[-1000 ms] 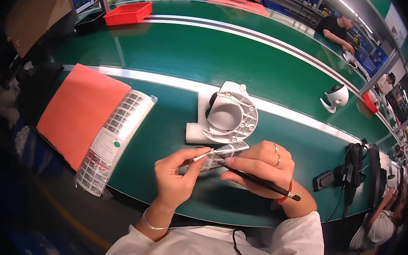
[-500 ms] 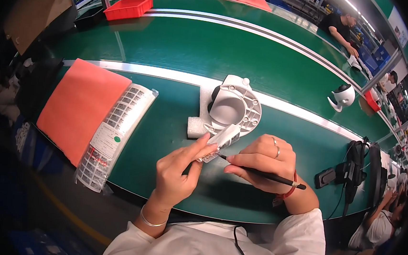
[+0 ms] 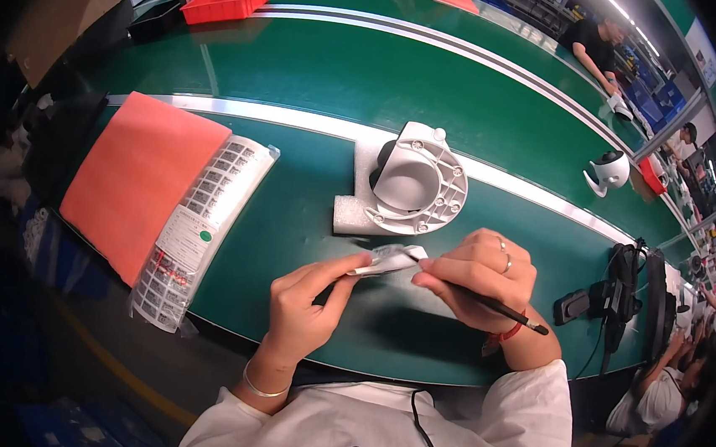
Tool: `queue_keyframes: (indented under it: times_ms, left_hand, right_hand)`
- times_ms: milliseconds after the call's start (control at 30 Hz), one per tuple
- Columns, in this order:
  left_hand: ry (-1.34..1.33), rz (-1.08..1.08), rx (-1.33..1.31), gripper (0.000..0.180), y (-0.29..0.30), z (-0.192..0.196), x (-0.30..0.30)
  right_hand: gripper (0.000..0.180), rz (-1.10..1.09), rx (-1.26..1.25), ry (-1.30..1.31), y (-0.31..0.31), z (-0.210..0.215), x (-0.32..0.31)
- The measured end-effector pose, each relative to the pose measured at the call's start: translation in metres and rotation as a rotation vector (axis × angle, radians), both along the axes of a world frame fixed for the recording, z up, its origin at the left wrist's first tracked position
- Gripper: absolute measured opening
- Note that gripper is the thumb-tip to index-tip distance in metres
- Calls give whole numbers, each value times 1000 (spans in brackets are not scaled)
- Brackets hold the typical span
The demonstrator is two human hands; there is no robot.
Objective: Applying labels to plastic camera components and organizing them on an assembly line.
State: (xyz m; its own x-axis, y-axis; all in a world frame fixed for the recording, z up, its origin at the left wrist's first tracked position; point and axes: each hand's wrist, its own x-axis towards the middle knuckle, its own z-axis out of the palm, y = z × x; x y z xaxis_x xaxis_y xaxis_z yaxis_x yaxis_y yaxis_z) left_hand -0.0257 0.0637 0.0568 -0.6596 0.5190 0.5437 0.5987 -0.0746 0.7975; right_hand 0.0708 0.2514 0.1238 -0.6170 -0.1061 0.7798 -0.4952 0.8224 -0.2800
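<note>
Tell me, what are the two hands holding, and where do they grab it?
The left hand pinches a small white strip by its near end. The right hand holds a thin black tool near its front, like a pen.

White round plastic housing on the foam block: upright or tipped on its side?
Tipped. The white round plastic housing leans against the white foam block, its open bowl-shaped cavity and screw-boss flange facing the camera.

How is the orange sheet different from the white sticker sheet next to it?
The orange sheet is plain and wider; the white sticker sheet is narrower and covered in rows of small printed labels. The orange sheet looks matte, while the white sticker sheet seems wrapped in shiny clear plastic. Its left side overlaps the orange sheet's right edge. Both lie flat on the green table, left of the hands.
</note>
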Motion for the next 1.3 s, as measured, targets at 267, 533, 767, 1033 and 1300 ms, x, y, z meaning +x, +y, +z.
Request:
queue_keyframes:
  times_ms: [267,533,767,1033,1300]
  left_hand:
    - [-474,-36,44,40,-31,-40,11]
    - [-556,-66,-54,38,-40,-50,14]
    - [-562,-115,-57,38,-42,-49,12]
    - [-557,-129,-47,39,-44,-52,10]
    - [-546,-131,-41,39,-43,-52,11]
  right_hand:
    - [20,-188,303,132,10,-42,5]
    - [22,-318,318,93,11,-61,-6]
    - [23,-329,298,8,11,-64,-12]
    - [23,-328,283,-19,12,-64,-14]
    - [23,-328,264,-13,12,-66,-14]
